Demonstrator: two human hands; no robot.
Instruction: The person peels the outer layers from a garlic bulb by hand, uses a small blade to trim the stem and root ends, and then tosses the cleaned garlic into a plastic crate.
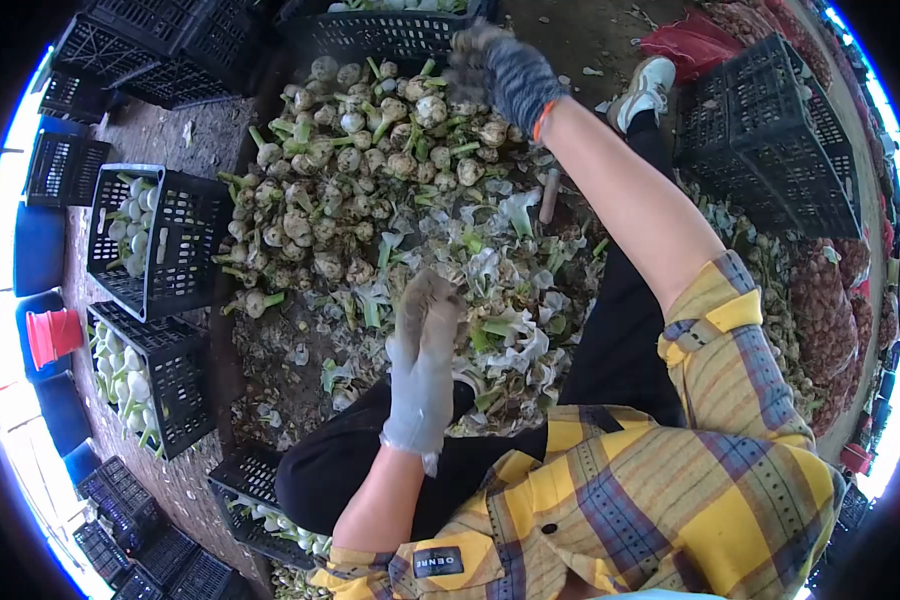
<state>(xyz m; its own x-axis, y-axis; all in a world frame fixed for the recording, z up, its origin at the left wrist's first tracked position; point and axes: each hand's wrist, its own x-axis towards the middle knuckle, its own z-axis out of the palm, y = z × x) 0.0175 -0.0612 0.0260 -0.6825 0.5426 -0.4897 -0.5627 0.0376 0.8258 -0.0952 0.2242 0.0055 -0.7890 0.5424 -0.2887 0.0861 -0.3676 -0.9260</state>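
Observation:
My left hand [420, 365], in a white glove with soiled fingers, is over the litter of peeled skins [490, 270]. Its fingers are pressed together and curled; whatever they may hold is hidden. At the top, my right hand [505, 75], in a dark grey striped glove with an orange cuff, reaches beside the near side of a black crate [370, 38]. Motion smears its fingers. Between the hands and to the left lies a heap of soil-stained garlic bulbs [340, 170] with short green stems. A brown stick-like handle [550, 195] rests among the skins.
Black crates of cleaned white bulbs, one upper [190, 240] and one lower [175, 385], stand on the left. Another crate [260, 500] is by my left knee. A large black crate [770, 140] and mesh sacks [825, 320] are at right. Another person's shoe [642, 92] shows at top.

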